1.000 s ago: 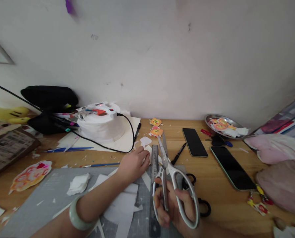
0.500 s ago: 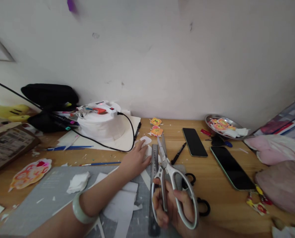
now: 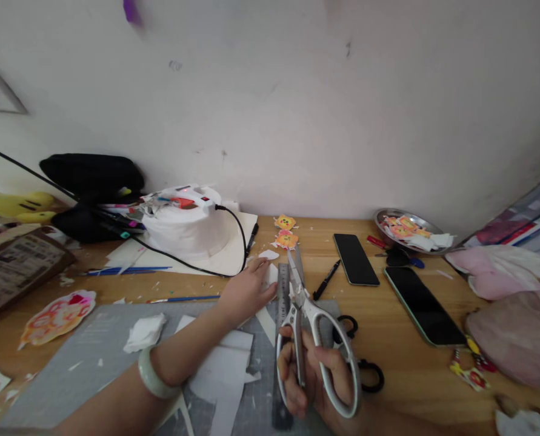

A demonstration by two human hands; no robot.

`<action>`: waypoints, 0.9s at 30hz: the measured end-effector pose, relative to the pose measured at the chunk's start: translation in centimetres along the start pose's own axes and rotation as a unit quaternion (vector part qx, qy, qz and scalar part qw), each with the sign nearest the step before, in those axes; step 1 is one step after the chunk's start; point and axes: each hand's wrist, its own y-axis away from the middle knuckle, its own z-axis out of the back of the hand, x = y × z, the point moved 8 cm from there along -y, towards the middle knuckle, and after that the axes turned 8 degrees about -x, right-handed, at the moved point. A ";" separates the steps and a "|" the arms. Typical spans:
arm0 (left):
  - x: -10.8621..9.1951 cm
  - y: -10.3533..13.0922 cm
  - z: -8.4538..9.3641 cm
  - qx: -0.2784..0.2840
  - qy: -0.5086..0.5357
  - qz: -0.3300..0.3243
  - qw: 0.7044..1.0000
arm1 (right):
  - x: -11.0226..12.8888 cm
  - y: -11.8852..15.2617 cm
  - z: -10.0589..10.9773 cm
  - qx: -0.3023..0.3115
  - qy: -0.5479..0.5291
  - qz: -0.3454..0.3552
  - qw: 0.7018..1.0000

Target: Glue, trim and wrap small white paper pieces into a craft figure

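My right hand (image 3: pixel 313 372) has its fingers through the loops of large silver scissors (image 3: pixel 302 293), whose blades point away from me and are slightly apart. Beneath the scissors lies a metal ruler (image 3: pixel 282 303). My left hand (image 3: pixel 248 284) rests palm down, thumb apart from the fingers, over white paper pieces (image 3: pixel 271 275) left of the blades. Just past its fingertips is a small rounded white cutout (image 3: pixel 268 254). Beyond the scissor tips lie two orange-yellow paper cutouts (image 3: pixel 286 238). White paper sheets (image 3: pixel 226 369) spread below my left forearm on a grey cutting mat (image 3: pixel 106 330).
A white lamp-like device (image 3: pixel 183 227) with a black cable stands behind my left hand. To the right are two phones (image 3: pixel 356 259), a black pen (image 3: pixel 326 280), black-handled scissors (image 3: pixel 372 375) and a metal bowl (image 3: pixel 381 224) of cutouts. A folded white wad (image 3: pixel 145 332) sits left.
My left hand has drawn back very slightly, its fingertips lower on the small white cutout. The scissors and my right hand stay nearly in place.
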 end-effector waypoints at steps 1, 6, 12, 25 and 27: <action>-0.1 0.0 0.2 -0.008 0.017 -0.001 1.000 | 0.1 0.0 -0.1 0.000 -0.005 0.008 1.000; -0.8 0.3 1.7 -0.057 0.104 -0.018 0.993 | 0.6 0.1 -0.6 -0.007 -0.017 0.025 1.000; -1.3 0.9 3.3 -0.129 0.310 -0.010 0.942 | 0.9 0.1 -0.7 0.003 -0.019 0.014 1.000; 1.6 1.1 1.9 -0.173 0.463 0.188 0.849 | 0.3 0.3 -1.9 0.078 -0.053 -0.069 0.993; 2.2 1.1 2.0 -0.187 0.466 0.199 0.842 | 0.5 0.3 -2.3 0.085 -0.056 -0.092 0.991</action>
